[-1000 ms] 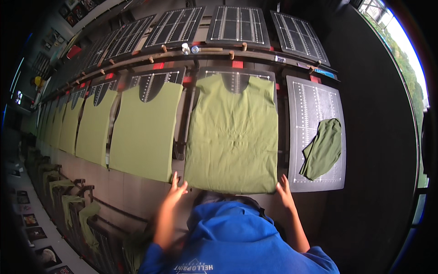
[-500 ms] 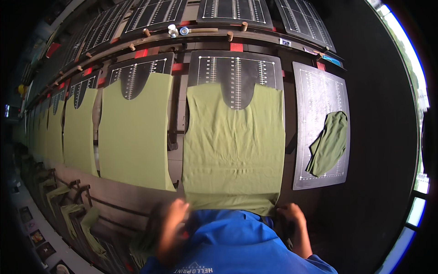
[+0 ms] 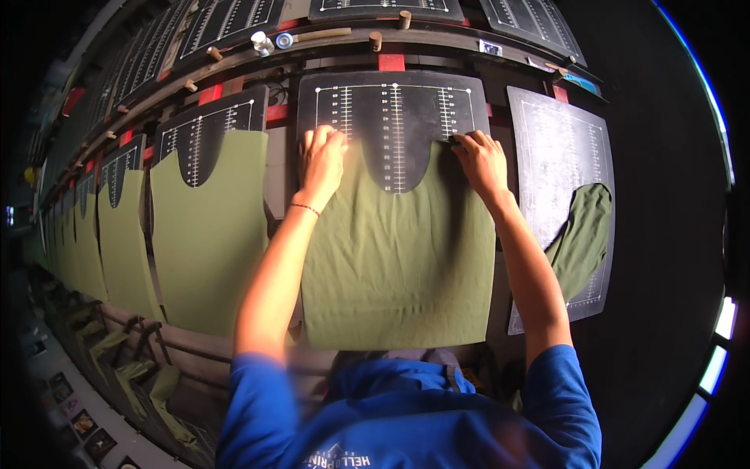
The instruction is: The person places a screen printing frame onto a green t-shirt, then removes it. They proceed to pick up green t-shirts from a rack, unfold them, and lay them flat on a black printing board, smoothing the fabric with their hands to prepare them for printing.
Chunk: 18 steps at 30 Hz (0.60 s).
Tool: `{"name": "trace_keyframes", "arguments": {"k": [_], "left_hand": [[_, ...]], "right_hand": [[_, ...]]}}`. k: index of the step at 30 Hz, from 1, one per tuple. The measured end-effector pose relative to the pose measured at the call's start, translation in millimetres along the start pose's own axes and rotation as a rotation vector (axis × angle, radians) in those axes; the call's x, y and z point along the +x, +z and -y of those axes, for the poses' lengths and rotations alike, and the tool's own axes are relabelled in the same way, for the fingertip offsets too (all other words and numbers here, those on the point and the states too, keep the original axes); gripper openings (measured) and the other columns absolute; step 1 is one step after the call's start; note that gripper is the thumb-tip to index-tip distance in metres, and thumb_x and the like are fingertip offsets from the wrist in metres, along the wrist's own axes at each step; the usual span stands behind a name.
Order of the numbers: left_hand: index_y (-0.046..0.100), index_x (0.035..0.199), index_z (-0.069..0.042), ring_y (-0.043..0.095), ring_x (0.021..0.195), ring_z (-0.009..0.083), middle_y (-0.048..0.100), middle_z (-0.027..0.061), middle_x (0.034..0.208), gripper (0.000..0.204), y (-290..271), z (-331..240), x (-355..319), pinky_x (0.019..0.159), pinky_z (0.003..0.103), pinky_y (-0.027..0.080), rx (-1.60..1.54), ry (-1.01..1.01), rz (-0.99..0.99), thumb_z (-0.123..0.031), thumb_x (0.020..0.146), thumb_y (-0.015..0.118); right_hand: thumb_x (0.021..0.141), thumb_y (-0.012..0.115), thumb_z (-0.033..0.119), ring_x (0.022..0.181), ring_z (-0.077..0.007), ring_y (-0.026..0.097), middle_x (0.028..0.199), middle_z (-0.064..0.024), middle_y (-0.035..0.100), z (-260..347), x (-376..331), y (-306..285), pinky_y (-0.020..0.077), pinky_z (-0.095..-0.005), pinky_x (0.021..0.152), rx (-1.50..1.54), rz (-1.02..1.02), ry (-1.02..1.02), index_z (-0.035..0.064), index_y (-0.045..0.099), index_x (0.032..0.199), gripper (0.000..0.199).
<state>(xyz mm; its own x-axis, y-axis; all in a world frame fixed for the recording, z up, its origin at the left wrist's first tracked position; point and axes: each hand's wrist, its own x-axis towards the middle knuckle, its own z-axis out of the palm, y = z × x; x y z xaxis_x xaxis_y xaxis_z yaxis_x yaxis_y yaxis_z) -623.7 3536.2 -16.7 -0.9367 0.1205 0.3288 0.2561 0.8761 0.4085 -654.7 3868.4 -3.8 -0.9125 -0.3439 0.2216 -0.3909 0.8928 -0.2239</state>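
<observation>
A green fabric panel (image 3: 391, 266), cut like a shirt front with a deep round neckline, lies on a dark board (image 3: 394, 102) marked with white scales. Wrinkles run down its middle. My left hand (image 3: 322, 160) is closed at the panel's upper left shoulder edge, fingers bent onto the cloth. At the upper right shoulder edge my right hand (image 3: 479, 160) pinches the fabric. A bracelet (image 3: 305, 209) circles my left wrist.
To the left, several similar boards carry green panels (image 3: 207, 234). On the right, a paler board (image 3: 539, 148) holds a folded green cloth (image 3: 582, 238). A rail (image 3: 328, 45) behind carries wooden pegs, a small bottle (image 3: 262, 44) and a tape roll (image 3: 284, 41).
Both my hands have moved from the panel's near hem up to its far shoulder edges. The near hem now lies flatter on the board, and the view has shifted slightly.
</observation>
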Motion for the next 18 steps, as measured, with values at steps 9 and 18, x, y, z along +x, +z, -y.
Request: {"name": "trace_keyframes", "arguments": {"k": [9,18], "left_hand": [[0.053,0.1,-0.004,0.064,0.077,0.0398,0.063,0.0156,0.088,0.01,-15,12,16,0.064,0.044,0.05,-0.308,0.044,0.035,-0.012,0.099,0.059],[0.052,0.096,-0.004,0.062,0.078,0.0404,0.063,0.0136,0.086,0.014,-8,33,55,0.063,0.045,0.048,-0.188,0.087,0.148,-0.016,0.099,0.059]], "right_hand": [[0.094,0.065,0.014,0.082,-0.0361,0.069,0.095,-0.0108,0.069,-22,7,-7,0.0555,-0.0436,0.067,0.329,-0.058,0.008,0.0073,0.063,0.099,0.009],[0.093,0.067,0.023,0.073,-0.0304,0.069,0.085,-0.005,0.069,-42,45,3,0.0538,-0.0401,0.061,0.172,-0.075,-0.049,0.0115,0.066,0.094,0.011]]}}
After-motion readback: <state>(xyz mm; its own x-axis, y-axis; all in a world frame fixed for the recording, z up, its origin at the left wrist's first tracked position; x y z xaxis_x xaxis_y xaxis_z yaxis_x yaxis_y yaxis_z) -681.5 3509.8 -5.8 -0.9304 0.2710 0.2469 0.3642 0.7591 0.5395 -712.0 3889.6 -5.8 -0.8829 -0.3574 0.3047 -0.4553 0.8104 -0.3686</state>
